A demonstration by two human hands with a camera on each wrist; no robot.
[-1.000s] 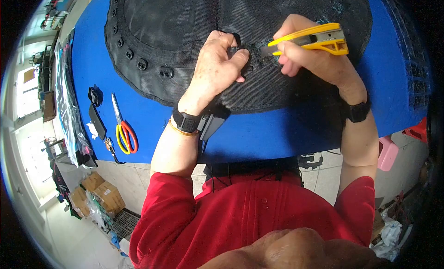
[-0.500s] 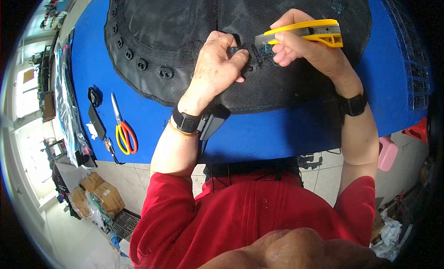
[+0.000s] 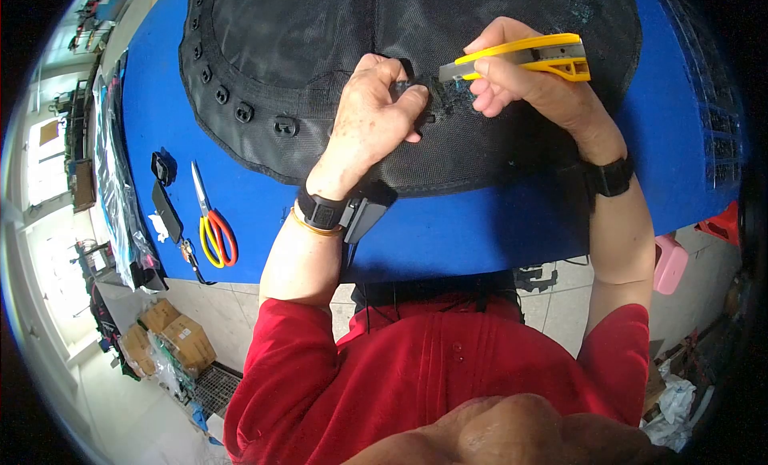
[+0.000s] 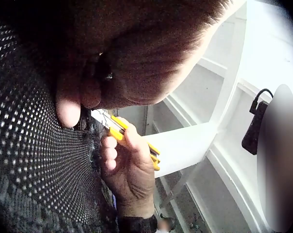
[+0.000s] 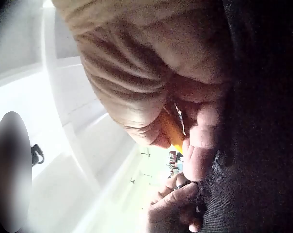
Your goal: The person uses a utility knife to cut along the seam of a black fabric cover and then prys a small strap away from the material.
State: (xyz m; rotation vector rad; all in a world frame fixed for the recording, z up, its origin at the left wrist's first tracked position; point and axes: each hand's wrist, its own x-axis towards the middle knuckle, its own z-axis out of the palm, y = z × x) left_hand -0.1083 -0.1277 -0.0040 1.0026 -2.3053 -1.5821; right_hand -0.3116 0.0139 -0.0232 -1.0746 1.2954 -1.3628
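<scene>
Black mesh fabric (image 3: 320, 145) with a row of black oval fittings (image 3: 286, 127) along its left edge lies on the blue table. My left hand (image 3: 370, 117) grips a small dark piece on the fabric between thumb and fingers. To its right, my right hand (image 3: 540, 89) holds a yellow utility knife (image 3: 552, 53), blade pointing left toward the left thumb. Frayed teal threads (image 3: 458, 93) show under the blade. The left wrist view shows the knife (image 4: 118, 127) beyond the left fingers; whether the blade touches the fabric I cannot tell.
Scissors (image 3: 210, 217) with red and yellow handles lie on the blue table (image 3: 264, 217), left of my left forearm, beside a black strap-like item (image 3: 167, 209). Plastic-wrapped material (image 3: 118, 185) lies along the left edge. Cardboard boxes (image 3: 186, 339) stand on the floor at lower left.
My right hand and the knife have moved a little left and up, its blade now lying nearly level. The fabric has shifted very slightly left. The left hand keeps its grip.
</scene>
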